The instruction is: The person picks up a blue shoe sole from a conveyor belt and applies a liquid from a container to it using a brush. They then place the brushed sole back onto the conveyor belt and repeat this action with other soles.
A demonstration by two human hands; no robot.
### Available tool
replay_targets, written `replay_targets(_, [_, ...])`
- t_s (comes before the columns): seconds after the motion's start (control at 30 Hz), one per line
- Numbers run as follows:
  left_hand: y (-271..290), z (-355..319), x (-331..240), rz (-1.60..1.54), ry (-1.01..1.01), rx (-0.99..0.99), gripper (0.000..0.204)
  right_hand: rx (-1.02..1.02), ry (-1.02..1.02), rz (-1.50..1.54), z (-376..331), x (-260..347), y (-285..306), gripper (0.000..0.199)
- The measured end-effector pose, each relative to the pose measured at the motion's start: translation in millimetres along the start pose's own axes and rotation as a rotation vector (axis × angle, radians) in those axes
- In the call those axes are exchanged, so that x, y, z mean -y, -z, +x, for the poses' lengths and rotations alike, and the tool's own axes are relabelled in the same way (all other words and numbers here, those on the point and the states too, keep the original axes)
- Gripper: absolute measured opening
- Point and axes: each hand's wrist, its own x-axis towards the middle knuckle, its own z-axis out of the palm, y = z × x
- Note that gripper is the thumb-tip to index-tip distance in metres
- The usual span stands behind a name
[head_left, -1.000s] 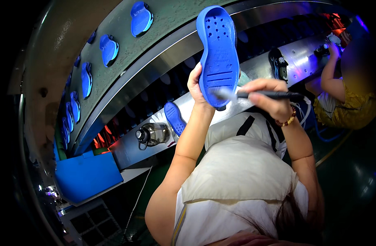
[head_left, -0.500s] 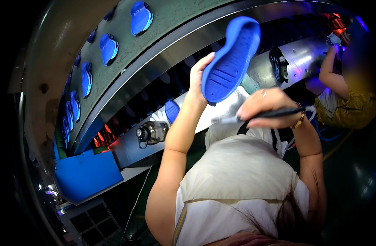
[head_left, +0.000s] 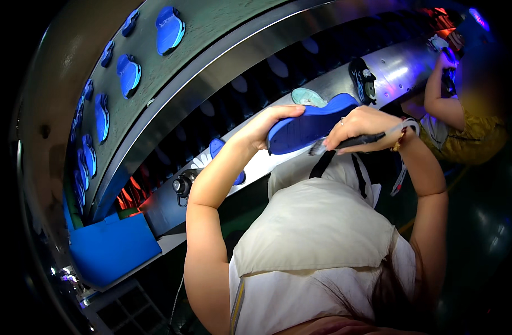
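Note:
A blue shoe sole [head_left: 303, 129] is held up in front of me, tilted so its long side lies nearly level. My left hand [head_left: 261, 127] grips its left end, thumb along the upper edge. In my right hand [head_left: 361, 127] is a brush [head_left: 370, 139] with a dark handle, held like a pen. Its pale bristle end meets or nearly meets the sole's lower edge; contact is hard to tell. A light-coloured cord or tube loops by the right wrist. Behind the sole, a pale green shallow dish [head_left: 308, 97] rests on the metal ledge [head_left: 328, 84].
Several blue soles [head_left: 128, 75] lie on the green conveyor belt [head_left: 139, 33] at left. A dark-lidded bottle [head_left: 183, 184], partly hidden by my left arm, stands near more blue soles. A dark sandal-like shoe [head_left: 362, 81] sits on the ledge. Blue panel [head_left: 116, 245] lower left; a co-worker's arm [head_left: 443, 100] at right.
My left hand has lowered the sole and tipped it from upright to nearly level. My right hand has brought the brush up to its lower edge. The soles on the belt have shifted in view.

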Motion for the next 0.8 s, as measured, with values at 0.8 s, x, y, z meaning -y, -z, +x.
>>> replay_targets(0.8, [13.1,33.1,40.5,-0.632,-0.162,0.019,0.048,-1.356,-0.338,-0.06,16.5,-93.1,-55.9,0.012])
